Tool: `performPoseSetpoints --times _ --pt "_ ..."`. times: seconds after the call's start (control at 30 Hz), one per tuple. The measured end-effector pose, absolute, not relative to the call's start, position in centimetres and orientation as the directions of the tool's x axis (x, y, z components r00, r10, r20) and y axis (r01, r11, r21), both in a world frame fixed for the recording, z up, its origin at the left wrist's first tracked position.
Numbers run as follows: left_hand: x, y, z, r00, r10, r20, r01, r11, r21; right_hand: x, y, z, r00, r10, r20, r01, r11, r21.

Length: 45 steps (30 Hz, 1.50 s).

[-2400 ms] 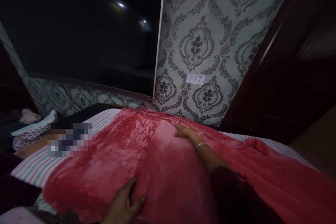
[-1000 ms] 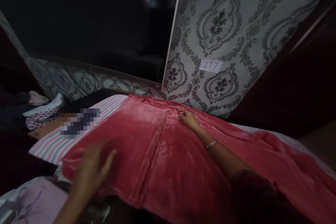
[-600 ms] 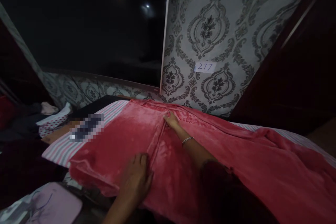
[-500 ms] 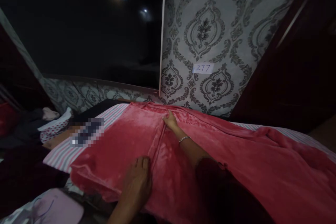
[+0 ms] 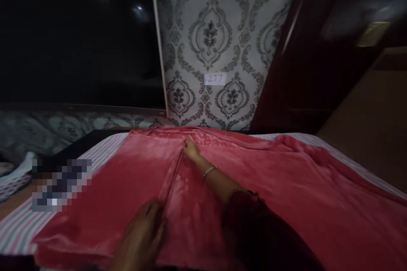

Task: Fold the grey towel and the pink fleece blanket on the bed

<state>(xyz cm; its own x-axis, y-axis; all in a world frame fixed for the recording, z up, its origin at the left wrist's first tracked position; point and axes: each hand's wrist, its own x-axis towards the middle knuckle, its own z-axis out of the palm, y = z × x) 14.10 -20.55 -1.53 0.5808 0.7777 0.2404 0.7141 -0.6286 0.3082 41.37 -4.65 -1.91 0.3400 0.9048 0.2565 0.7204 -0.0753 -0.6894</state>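
A red plush blanket (image 5: 254, 186) lies spread in front of me, with a folded layer whose edge runs away from me between my hands. At the far end of that fold, my right hand (image 5: 191, 150) has its fingertips closed on the cloth; a bracelet circles its wrist. My left hand (image 5: 140, 230) rests on the near part of the fold, slightly blurred, its thumb apart from its fingers. Under the blanket is a striped sheet (image 5: 104, 150), showing at the left and along the far right.
A pixelated dark item (image 5: 63, 182) lies on the sheet at left, near a dotted cloth (image 5: 19, 180). Behind the blanket stand a large dark screen (image 5: 76, 42), a patterned wall (image 5: 237, 46) with a paper label (image 5: 215, 78), and a dark red glossy panel (image 5: 305, 63).
The view has turned right and come closer, so more of the right side shows. My left hand has slid nearer to me along the fold; my right hand stays at its far end.
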Motion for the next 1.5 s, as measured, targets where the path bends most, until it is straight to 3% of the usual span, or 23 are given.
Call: performPoseSetpoints --times 0.2,0.4,0.57,0.7,0.8,1.13,1.5 --pt "16.2 -17.7 -0.4 0.644 0.670 0.369 0.598 -0.742 0.304 41.5 -11.5 -1.9 0.180 0.949 0.257 0.797 0.012 -0.604" --pt "22.3 -14.9 3.2 0.803 0.555 0.216 0.528 -0.832 0.171 46.0 -20.1 -2.8 0.037 0.957 0.288 0.880 0.105 -0.463" --pt "29.9 -11.1 4.7 0.882 0.461 0.101 0.449 -0.885 0.123 52.6 -25.8 -2.8 0.276 0.882 0.382 0.867 -0.057 -0.496" --pt "34.8 -9.4 2.2 0.854 0.518 0.051 0.514 -0.855 0.067 57.1 -29.6 -3.7 0.501 0.761 0.412 0.793 -0.213 -0.571" --pt "36.1 -9.8 -0.4 0.810 0.578 0.098 0.582 -0.813 -0.006 59.1 -31.3 -4.8 0.576 0.711 0.403 0.747 -0.260 -0.611" --pt "36.1 -10.3 -1.3 0.817 0.556 0.151 0.563 -0.826 -0.005 60.1 -31.3 -6.4 0.619 0.668 0.412 0.687 -0.206 -0.697" --pt "36.5 -10.3 -1.8 0.820 0.548 0.165 0.547 -0.835 0.054 61.3 -31.8 -7.2 0.579 0.682 0.447 0.708 -0.149 -0.690"
